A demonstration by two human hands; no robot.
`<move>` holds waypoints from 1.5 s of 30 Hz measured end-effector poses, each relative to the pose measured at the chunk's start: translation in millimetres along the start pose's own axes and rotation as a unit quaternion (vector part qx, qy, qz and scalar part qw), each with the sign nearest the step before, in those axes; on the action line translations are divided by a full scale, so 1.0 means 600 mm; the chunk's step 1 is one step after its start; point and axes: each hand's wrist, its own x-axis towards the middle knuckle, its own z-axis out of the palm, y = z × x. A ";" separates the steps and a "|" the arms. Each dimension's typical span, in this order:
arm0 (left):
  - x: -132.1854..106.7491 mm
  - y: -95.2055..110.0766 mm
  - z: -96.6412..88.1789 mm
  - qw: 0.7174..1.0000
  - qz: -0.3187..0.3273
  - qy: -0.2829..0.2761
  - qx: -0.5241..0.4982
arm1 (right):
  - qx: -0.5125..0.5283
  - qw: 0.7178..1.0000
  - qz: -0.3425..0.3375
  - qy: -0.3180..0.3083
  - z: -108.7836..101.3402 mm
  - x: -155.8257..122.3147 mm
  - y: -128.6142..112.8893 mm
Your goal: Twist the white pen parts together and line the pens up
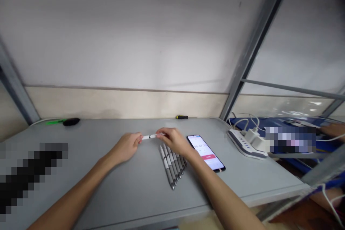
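Over the grey desk, a white pen [148,137] with a dark band is held sideways between both hands. My left hand [130,145] is closed round its left end, hiding that part. The fingers of my right hand [172,141] pinch the other end. Just below my right hand, several white and grey pens [172,169] lie side by side in a slanted row, their dark tips toward me. My right wrist and forearm cover part of that row.
Right of the pens lies a phone [206,152] with a timer on its lit screen. Beyond it sits a white power strip [246,143] with plugs and cables. A screwdriver [182,117] and a black object [71,122] are along the back edge. Another person's hand [334,129] shows far right.
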 end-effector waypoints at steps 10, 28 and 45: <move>0.002 0.001 0.011 0.999 0.024 0.033 -0.003 | 0.048 0.997 0.063 0.013 0.005 0.002 0.001; -0.005 0.022 0.009 0.998 0.037 0.011 -0.051 | 0.690 0.687 0.175 0.150 -0.014 0.017 0.036; -0.006 0.018 0.011 0.998 0.063 0.006 0.002 | 0.667 0.715 0.151 0.146 -0.016 0.017 0.028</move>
